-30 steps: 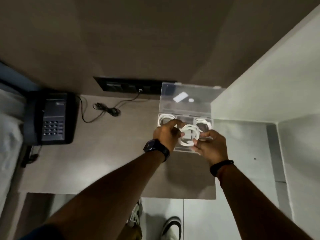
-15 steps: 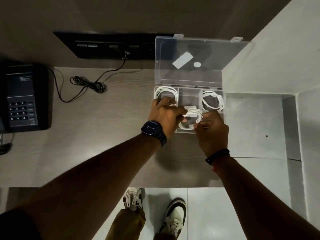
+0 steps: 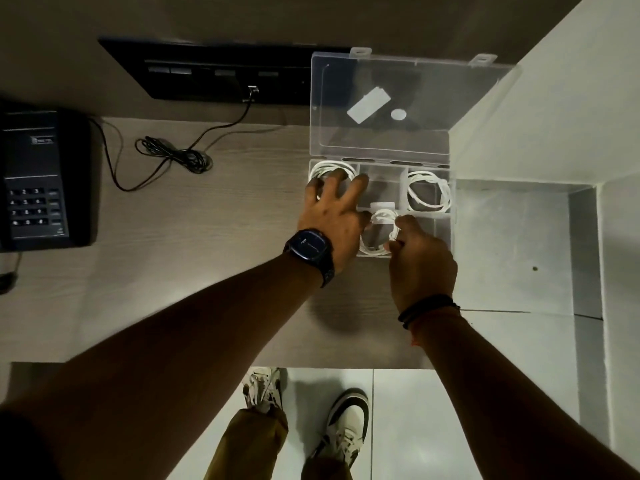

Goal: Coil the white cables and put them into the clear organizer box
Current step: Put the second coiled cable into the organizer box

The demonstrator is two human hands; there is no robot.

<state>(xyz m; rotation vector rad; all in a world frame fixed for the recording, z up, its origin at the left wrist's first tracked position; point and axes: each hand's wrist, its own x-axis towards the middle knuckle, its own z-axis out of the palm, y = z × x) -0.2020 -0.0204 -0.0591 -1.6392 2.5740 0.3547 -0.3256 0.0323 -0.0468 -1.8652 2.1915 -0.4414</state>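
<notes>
The clear organizer box (image 3: pixel 449 233) sits on the wooden desk with its lid (image 3: pixel 408 105) standing open at the back. One coiled white cable (image 3: pixel 327 168) lies in the back left compartment and another (image 3: pixel 429 192) in the back right one. A third coil (image 3: pixel 375 237) rests in the front middle compartment. My right hand (image 3: pixel 420 261) pinches the right side of that coil. My left hand (image 3: pixel 334 216) is spread flat over the box's left side, fingers apart, holding nothing.
A black desk phone (image 3: pixel 41 181) stands at the far left. A thin black cord (image 3: pixel 173 155) runs from a black wall socket panel (image 3: pixel 221 74) across the desk. A white ledge (image 3: pixel 519 237) borders the box on the right. My shoes (image 3: pixel 343 427) show below the desk's front edge.
The third coil has gone down from above the box into the front middle compartment. My left hand has let go of it and spread open.
</notes>
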